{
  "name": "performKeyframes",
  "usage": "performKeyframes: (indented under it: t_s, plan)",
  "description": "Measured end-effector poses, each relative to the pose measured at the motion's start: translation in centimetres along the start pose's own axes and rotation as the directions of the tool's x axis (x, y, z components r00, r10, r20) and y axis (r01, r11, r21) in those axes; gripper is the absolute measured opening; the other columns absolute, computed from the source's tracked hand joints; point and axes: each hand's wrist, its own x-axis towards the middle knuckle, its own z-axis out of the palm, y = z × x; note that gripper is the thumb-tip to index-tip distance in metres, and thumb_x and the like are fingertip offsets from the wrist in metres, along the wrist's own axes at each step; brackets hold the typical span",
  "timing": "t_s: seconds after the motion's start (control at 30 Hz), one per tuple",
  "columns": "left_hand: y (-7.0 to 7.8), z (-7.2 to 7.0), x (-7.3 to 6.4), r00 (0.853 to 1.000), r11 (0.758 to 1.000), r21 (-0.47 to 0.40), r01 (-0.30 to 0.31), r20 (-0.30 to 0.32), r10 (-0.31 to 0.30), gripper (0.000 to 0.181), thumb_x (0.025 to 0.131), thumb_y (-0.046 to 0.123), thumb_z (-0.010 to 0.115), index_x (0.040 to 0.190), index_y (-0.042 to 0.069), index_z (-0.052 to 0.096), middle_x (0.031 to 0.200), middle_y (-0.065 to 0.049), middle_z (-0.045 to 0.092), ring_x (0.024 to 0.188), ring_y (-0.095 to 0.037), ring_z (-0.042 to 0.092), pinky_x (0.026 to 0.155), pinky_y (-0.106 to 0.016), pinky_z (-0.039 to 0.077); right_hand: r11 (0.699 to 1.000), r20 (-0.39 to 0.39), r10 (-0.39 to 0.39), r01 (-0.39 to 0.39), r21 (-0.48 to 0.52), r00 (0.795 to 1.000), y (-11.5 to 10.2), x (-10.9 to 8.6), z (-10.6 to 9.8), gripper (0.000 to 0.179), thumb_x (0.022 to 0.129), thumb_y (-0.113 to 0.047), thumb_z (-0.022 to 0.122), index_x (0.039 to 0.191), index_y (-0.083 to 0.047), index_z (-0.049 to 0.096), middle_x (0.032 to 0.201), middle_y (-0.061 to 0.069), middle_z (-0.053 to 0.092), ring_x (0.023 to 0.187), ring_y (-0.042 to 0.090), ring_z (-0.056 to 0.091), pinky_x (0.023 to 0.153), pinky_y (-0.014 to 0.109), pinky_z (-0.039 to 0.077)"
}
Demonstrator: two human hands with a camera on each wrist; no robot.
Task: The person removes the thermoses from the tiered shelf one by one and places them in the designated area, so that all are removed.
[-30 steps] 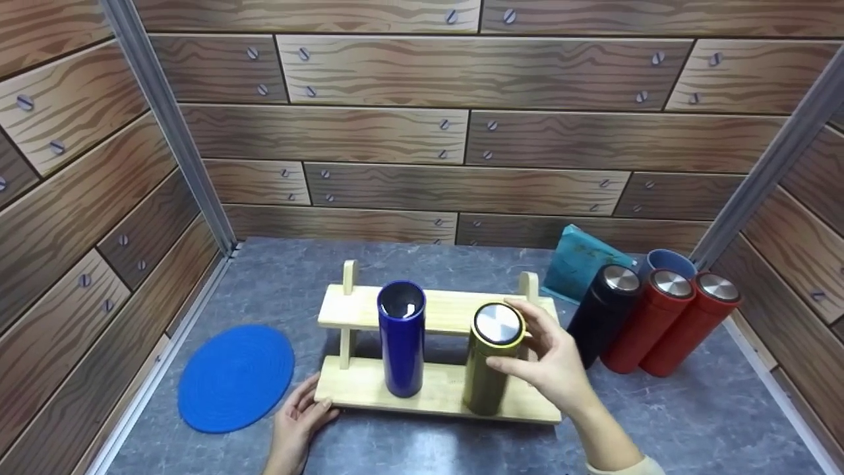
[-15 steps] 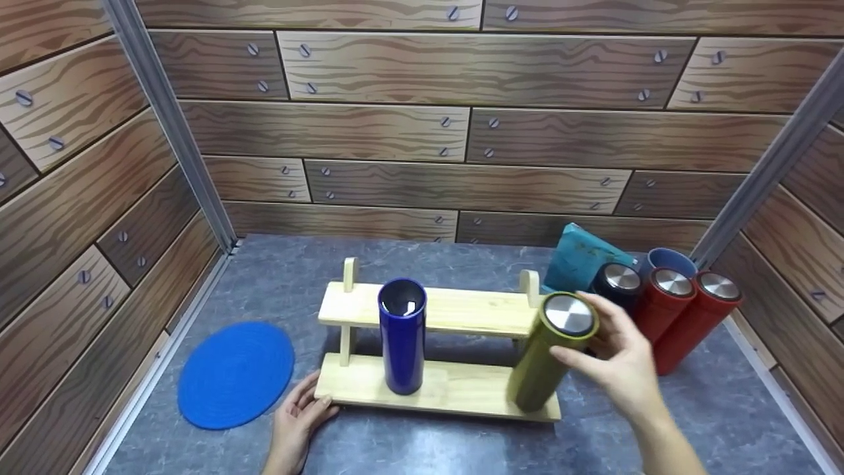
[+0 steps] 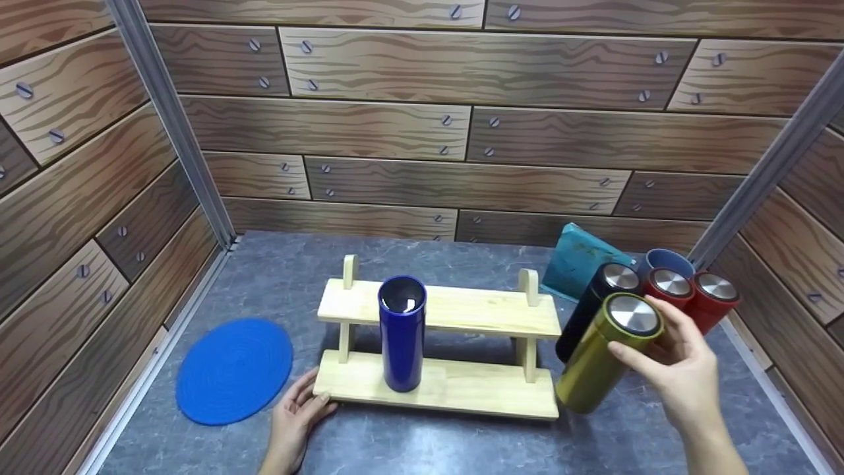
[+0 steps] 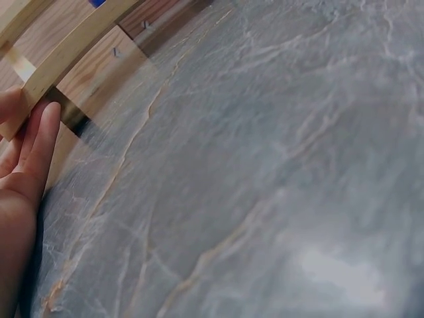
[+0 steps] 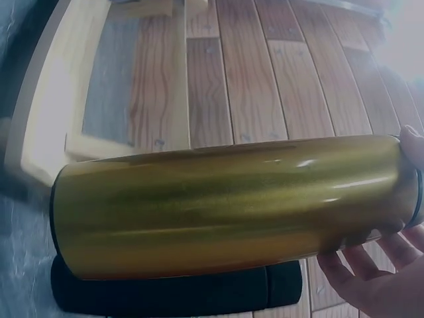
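Note:
My right hand (image 3: 682,373) grips a gold thermos flask (image 3: 603,359) near its steel-topped lid. The flask leans slightly, just beyond the right end of a two-tier wooden rack (image 3: 488,389). In the right wrist view the gold flask (image 5: 225,205) fills the middle, with the thumb on one side and the fingers on the other. My left hand (image 3: 297,422) holds the front left corner of the rack's lower board, thumb on top and fingers beneath. The left wrist view shows those fingers around the rack's corner (image 4: 46,76). A blue tumbler (image 3: 403,336) with a dark top stands on the lower board.
Behind the gold flask stand a black flask (image 3: 580,316) and two red flasks (image 3: 712,307). A blue-grey cup (image 3: 669,257) and a teal packet (image 3: 580,260) are behind them. A round blue mat (image 3: 234,371) lies left of the rack. Wood-patterned walls enclose the table.
My right hand has carried the gold flask rightward off the rack's lower board, past its right end, in front of the black and red flasks. My left hand stays on the rack's corner.

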Motion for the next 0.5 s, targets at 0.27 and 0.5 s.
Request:
performKeyframes:
  t_s: [0.27,0.5]
  plan:
    - [0.0,0.0,0.0,1.000,1.000,0.008,0.012,-0.020,-0.012,0.065,0.080,0.000,0.070,0.138,-0.003,0.038,0.118,-0.017,0.057,0.097,-0.024,0.061,0.082,-0.043,0.055,1.000,-0.066,0.006,-0.007,-0.026,0.998,1.9,0.3,-0.8,0.074,0.062,0.021,0.075,0.129,0.002,0.050,0.119,0.005,0.061,0.094,0.016,0.060,0.076,0.017,0.053]
    - [0.0,0.1,-0.1,1.000,1.000,0.014,-0.020,0.001,0.020,0.065,0.081,-0.001,0.069,0.137,-0.006,0.037,0.115,-0.015,0.059,0.096,-0.022,0.061,0.081,-0.041,0.055,1.000,-0.113,0.020,-0.019,0.005,0.993,4.1,0.4,-0.8,0.073,0.062,0.022,0.074,0.128,0.001,0.052,0.116,0.004,0.062,0.092,0.015,0.059,0.075,0.016,0.053]
